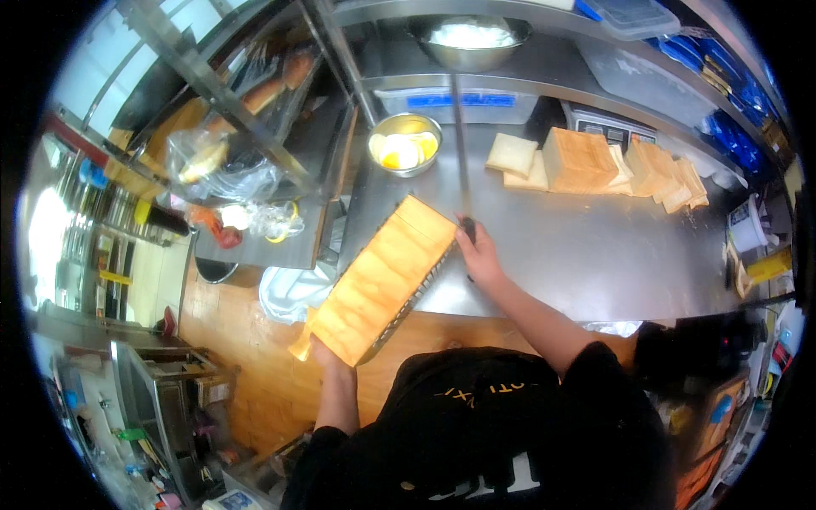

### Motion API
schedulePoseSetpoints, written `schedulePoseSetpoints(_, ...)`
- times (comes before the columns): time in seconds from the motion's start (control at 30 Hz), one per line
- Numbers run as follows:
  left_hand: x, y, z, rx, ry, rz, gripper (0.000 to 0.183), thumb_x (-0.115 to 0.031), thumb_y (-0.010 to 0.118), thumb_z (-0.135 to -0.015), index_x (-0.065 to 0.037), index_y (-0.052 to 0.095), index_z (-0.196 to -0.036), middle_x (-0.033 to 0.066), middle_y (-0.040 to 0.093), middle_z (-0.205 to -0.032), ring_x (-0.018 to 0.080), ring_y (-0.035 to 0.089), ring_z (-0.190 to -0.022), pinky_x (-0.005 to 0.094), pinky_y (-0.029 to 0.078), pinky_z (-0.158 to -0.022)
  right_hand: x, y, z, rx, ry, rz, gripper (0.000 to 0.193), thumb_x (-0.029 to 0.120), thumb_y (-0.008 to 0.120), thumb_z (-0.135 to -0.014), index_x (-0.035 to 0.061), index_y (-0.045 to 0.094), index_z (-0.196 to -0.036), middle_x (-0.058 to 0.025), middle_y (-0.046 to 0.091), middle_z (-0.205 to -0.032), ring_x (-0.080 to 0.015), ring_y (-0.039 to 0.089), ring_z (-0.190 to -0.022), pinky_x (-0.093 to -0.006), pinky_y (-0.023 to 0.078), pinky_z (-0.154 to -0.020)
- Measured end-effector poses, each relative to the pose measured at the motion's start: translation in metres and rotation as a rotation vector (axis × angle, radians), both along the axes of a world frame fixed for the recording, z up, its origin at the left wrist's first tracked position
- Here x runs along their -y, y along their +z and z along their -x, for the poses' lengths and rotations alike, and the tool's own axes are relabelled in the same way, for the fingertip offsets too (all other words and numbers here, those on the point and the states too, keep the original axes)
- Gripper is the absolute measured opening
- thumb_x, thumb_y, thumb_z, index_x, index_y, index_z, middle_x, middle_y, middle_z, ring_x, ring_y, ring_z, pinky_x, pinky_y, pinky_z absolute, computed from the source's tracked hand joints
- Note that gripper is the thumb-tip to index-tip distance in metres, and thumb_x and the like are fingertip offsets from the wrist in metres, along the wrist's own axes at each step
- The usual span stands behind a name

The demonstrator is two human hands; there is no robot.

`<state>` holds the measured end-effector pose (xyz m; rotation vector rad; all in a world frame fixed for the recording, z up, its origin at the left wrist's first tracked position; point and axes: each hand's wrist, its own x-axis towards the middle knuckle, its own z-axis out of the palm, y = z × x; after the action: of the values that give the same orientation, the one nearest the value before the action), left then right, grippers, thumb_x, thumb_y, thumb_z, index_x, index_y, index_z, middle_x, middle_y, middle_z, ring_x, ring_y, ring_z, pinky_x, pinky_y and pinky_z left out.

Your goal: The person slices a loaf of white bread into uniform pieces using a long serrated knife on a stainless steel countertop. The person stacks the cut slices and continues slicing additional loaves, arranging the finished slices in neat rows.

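Observation:
A long golden loaf of bread [387,276] lies slantwise before me, reaching from over the steel table toward my body. Along its right side runs a dark, slotted edge, probably a rack or slicing guide; most of it is hidden. My left hand [327,355] is closed on the loaf's near end, its fingers partly covered, and a thin piece of bread [302,342] sticks out beside it. In my right hand [480,255] is the dark handle of a long bread knife. The knife's blade [461,153] points away from me, beyond the loaf's far corner and apart from the crust.
On the steel table [544,255], a bowl [406,168] holds peeled eggs. Cut bread blocks [580,160] and slices lie at the back right, near a scale [608,123]. A shelf [391,81] overhangs the back, carrying a bowl of white stuff [470,38]. Bagged food [225,166] sits left.

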<state>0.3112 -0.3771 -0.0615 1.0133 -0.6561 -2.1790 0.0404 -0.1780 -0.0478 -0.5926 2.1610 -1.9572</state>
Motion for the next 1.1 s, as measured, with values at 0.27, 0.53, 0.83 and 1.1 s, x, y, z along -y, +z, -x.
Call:
schedulePoseSetpoints(0.27, -0.018, 0.015, 0.005, -0.149, 0.019, 0.1, 0.048, -0.036, 0.032, -0.098, -0.006, 0.038, -0.136, 0.012, 0.044, -0.136, 0.029, 0.046, -0.122, 0.0416, 0.041, -0.1, 0.046, 0.025, -0.05, 0.157, 0.1, 0.135, 0.037, 0.017, 0.052, -0.093, 0.0016, 0.049, -0.127, -0.0104, 0.059, -0.09, -0.0166, 0.052, -0.082, -0.0285, 0.044, -0.081)
schedulePoseSetpoints(0.53, -0.026, 0.036, 0.04, 0.047, 0.091, -0.112, 0.043, -0.034, 0.04, -0.097, -0.009, 0.039, -0.133, 0.0095, 0.047, -0.132, 0.0267, 0.047, -0.12, 0.0454, 0.042, -0.099, 0.095, 0.026, -0.051, 0.223, 0.183, 0.221, 0.035, 0.02, 0.05, -0.095, 0.005, 0.05, -0.127, -0.0081, 0.063, -0.1, -0.0129, 0.055, -0.086, -0.0287, 0.047, -0.079)
schedulePoseSetpoints(0.83, -0.007, 0.024, 0.05, 0.091, 0.172, -0.05, 0.041, -0.029, 0.04, -0.097, -0.006, 0.039, -0.131, 0.0104, 0.048, -0.129, 0.0263, 0.05, -0.115, 0.0433, 0.043, -0.095, 0.058, 0.085, -0.038, -0.029, 0.237, -0.496, 0.046, 0.017, 0.05, -0.088, 0.0077, 0.04, -0.132, -0.0218, 0.063, -0.09, -0.0384, 0.061, -0.087, -0.0409, 0.049, -0.075)
schedulePoseSetpoints(1.1, 0.031, -0.003, -0.026, 0.364, 0.49, 0.288, 0.032, -0.027, 0.046, -0.092, 0.003, 0.057, -0.097, 0.0091, 0.059, -0.093, 0.0173, 0.057, -0.085, 0.0293, 0.047, -0.075, 0.101, 0.094, -0.063, -0.261, 0.346, -0.445, 0.063, 0.013, 0.047, -0.084, -0.0006, 0.021, -0.141, -0.0273, 0.047, -0.123, -0.0385, 0.05, -0.111, -0.0439, 0.043, -0.09)
